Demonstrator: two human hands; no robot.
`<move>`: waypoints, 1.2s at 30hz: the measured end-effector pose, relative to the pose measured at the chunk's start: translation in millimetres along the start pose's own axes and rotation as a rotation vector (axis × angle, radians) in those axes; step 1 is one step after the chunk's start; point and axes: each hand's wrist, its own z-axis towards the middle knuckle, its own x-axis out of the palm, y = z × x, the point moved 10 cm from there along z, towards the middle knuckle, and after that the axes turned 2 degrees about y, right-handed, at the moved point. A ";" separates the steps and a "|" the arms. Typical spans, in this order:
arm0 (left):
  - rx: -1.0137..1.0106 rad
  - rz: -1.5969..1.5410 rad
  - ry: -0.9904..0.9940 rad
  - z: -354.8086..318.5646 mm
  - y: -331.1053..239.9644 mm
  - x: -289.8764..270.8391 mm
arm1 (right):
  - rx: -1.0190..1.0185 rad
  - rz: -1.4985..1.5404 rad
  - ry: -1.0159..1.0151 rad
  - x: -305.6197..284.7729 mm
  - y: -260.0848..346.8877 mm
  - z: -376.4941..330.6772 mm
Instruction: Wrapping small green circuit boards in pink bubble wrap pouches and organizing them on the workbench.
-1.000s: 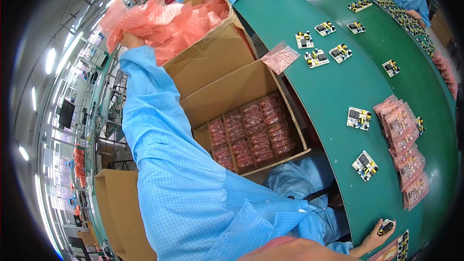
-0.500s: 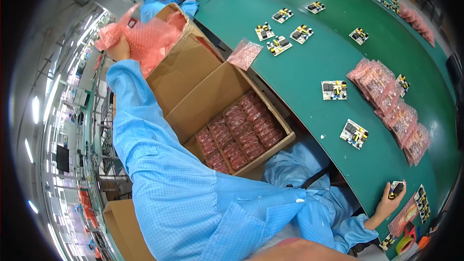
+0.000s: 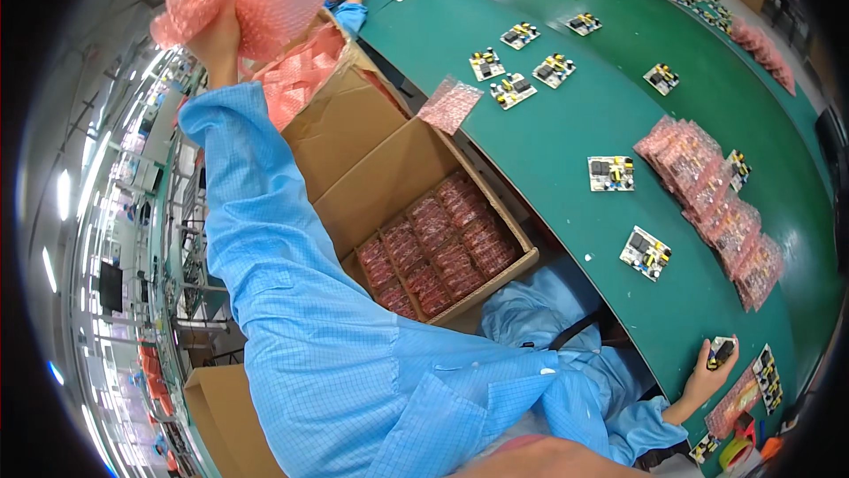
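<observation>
My left hand (image 3: 217, 34) is raised at the upper left, closed on a bunch of pink bubble-wrap bags (image 3: 283, 14). Beneath it, more pink bags (image 3: 301, 76) fill an open cardboard box. At the lower right my right hand (image 3: 703, 382) grips a small circuit board (image 3: 721, 353) with dark and yellow parts, just above the green table. Close to that hand lie a pink bubble bag (image 3: 734, 407) and another board (image 3: 768, 379). Two loose boards, one nearer (image 3: 646, 253) and one farther (image 3: 611, 174), rest on the table.
A cardboard carton (image 3: 522, 270) beside the table holds rows of bagged pieces in divided compartments. Bagged boards (image 3: 707, 186) overlap in a row on the green table (image 3: 548, 195). One flat bubble bag (image 3: 449, 105) hangs over its edge. A co-worker's sleeve (image 3: 351, 16) shows beyond the boxes.
My left hand has risen from the box, lifting the bunch of pink bubble bags higher and baring more bags below. My right hand keeps its hold on the board.
</observation>
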 end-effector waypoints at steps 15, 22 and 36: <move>0.199 -0.298 1.140 -287.4 -318.4 386.7 | -0.086 -0.034 -0.083 -4.6 10.9 0.1; 0.340 -0.158 1.186 -329.6 -353.6 400.5 | -0.051 0.008 -0.115 -13.1 9.9 -3.7; 0.372 -0.342 0.538 -262.6 -410.0 294.7 | -0.038 0.021 -0.088 -13.7 10.1 -10.2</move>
